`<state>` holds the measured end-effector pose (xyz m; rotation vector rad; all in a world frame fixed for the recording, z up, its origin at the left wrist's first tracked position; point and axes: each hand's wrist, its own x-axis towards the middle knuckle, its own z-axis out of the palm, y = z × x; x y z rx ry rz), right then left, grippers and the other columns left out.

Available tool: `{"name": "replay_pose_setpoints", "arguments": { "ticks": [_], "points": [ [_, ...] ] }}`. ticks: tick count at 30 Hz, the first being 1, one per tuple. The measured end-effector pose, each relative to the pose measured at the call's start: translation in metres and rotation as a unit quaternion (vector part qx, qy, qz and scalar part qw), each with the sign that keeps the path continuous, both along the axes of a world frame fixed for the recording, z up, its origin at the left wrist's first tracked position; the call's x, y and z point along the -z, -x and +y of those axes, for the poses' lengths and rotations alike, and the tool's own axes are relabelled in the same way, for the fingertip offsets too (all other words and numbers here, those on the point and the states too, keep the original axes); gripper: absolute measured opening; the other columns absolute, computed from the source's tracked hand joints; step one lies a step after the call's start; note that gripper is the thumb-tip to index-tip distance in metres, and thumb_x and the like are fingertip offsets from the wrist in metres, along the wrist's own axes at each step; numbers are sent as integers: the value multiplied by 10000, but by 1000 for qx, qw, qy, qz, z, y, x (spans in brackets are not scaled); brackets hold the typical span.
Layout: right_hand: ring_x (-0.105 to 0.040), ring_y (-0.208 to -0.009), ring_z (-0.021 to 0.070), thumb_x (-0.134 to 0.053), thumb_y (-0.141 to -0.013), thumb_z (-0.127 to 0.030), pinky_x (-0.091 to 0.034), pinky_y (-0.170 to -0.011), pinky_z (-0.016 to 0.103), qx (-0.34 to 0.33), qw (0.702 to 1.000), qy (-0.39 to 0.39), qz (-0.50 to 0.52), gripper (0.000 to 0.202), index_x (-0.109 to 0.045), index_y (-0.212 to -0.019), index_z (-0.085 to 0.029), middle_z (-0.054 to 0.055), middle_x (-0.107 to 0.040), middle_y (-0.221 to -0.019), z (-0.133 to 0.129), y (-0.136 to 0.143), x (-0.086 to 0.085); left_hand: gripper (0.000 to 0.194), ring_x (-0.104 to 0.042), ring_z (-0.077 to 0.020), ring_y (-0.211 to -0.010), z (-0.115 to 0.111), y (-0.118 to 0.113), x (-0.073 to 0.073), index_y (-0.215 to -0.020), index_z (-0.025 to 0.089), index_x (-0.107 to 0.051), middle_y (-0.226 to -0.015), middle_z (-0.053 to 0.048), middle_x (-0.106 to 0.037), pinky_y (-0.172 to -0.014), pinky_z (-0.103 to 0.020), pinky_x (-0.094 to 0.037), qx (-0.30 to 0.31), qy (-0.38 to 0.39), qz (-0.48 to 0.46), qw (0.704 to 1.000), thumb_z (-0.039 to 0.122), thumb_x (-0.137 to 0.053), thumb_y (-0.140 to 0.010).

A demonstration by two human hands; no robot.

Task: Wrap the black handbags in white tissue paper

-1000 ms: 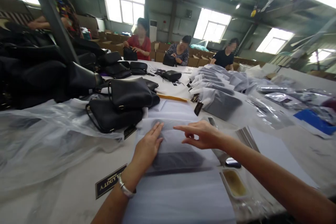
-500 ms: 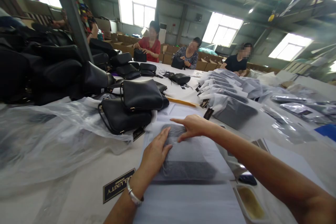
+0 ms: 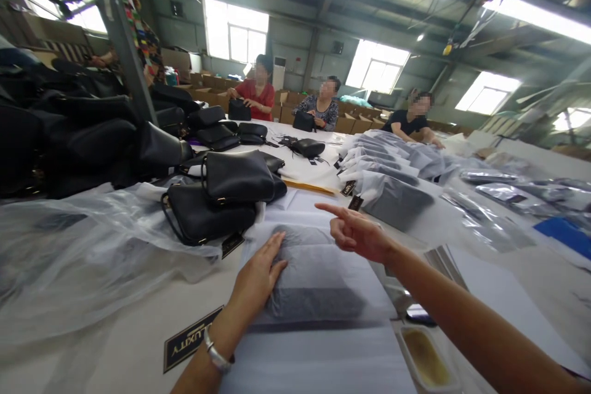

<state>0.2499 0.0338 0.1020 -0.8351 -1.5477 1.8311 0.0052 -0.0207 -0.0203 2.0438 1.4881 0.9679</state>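
Two hands work a tissue-wrapped bag (image 3: 314, 277) at table centre; left hand (image 3: 256, 280) presses flat, fingers spread, at nine o'clock; right hand (image 3: 357, 234) hovers empty, forefinger out; wrapping looks soft, slippery, best gripped at edges.

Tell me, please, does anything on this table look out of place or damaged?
Nothing stands out as damaged or spilled. The left hand lies flat on the paper-wrapped dark bag; the right hand is raised above it, finger pointing. The black bags are piled loosely, none fallen.
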Motion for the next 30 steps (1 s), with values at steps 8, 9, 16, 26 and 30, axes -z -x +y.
{"name": "replay_pose_setpoints", "arguments": {
  "ticks": [8,9,16,26,30],
  "points": [
    [-479,-548,86,-558,-931,-490,-403,-536,219,-115,982,-103,-108,661,-380,-1489,-185,5,-623,-734,-19,6,7,545,-411,-182,-1397,1,2,1,-1467,196,-397,-1525,-86,-429,-1145,-358,-368,4,-6,16,1000,253,-497,-934],
    [-497,-568,90,-573,-925,-472,-414,-548,218,-131,973,-130,-139,662,-375,-1493,-195,5,-631,-748,-17,9,7,547,-410,-181,-1398,1,2,-1,-1467,194,-397,-1526,-85,-428,-1146,-357,-368,3,-2,15,1000,251,-500,-933],
    [-545,-595,101,-589,-858,-237,-412,-592,215,-207,845,-364,-333,668,-382,-1491,-287,-32,-669,-762,12,35,13,541,-434,-195,-1384,1,1,0,-1448,215,-430,-1515,-79,-447,-1137,-368,-387,-8,3,-2,1000,233,-540,-918],
    [-666,-729,216,-680,-772,-381,-374,-610,255,-235,627,-498,-552,841,-302,-1520,-306,25,-735,-828,31,70,13,585,-443,-226,-1378,0,2,-1,-1454,214,-430,-1517,-83,-439,-1130,-384,-400,-6,21,-31,999,175,-589,-891],
    [-686,-786,288,-695,-729,-594,-366,-602,283,-219,572,-518,-597,908,-327,-1510,-313,87,-732,-876,41,72,12,585,-455,-229,-1370,-1,3,-1,-1452,239,-433,-1508,-77,-455,-1124,-401,-411,-5,24,-41,999,169,-587,-892]
  ]
}}
